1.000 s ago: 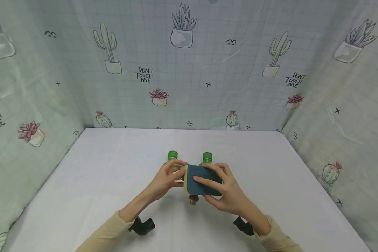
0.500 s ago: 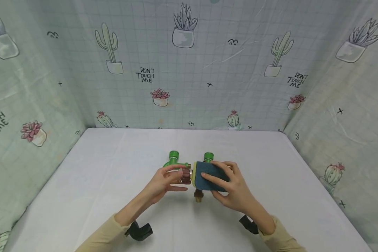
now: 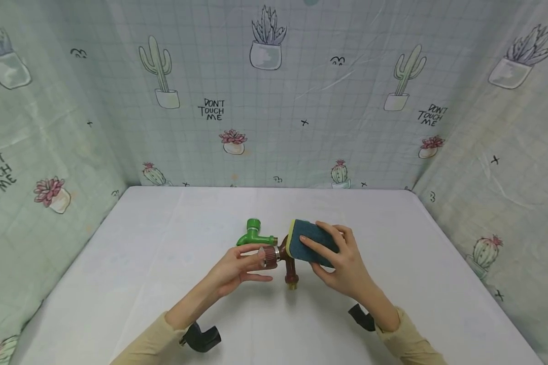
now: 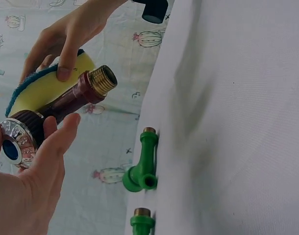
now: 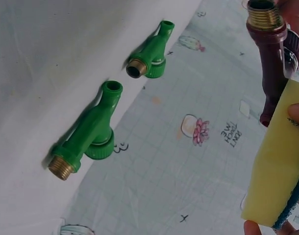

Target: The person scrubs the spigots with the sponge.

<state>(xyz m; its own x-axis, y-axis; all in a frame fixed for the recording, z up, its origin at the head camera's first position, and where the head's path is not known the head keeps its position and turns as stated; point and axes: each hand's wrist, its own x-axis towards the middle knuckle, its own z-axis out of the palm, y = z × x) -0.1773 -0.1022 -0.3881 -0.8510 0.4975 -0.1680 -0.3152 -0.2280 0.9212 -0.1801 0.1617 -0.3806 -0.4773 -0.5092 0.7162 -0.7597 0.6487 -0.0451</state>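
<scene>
My left hand [image 3: 230,271] holds a dark red tap [image 3: 292,268] by its ribbed knob, which has a shiny faceted end. In the left wrist view the brass threaded end [image 4: 103,81] of the tap points up and right. My right hand [image 3: 349,263] grips a sponge [image 3: 309,229], yellow with a dark blue scouring side. The yellow face [image 5: 274,161] lies along the tap's body, and the blue side faces the head camera. Both things are held above the white table.
Two green taps lie behind my hands, one nearer [image 5: 88,129] and one farther [image 5: 152,51] in the right wrist view. A black tap [image 3: 202,338] lies beside my left forearm, and another black piece [image 3: 362,318] by the right one. Patterned cloth [image 3: 274,101] encloses the table [image 3: 187,213].
The sponge has shifted right and up and tilted, uncovering more of the red tap. The tap, earlier mostly hidden, has moved slightly right. The right green tap is now covered in the head view.
</scene>
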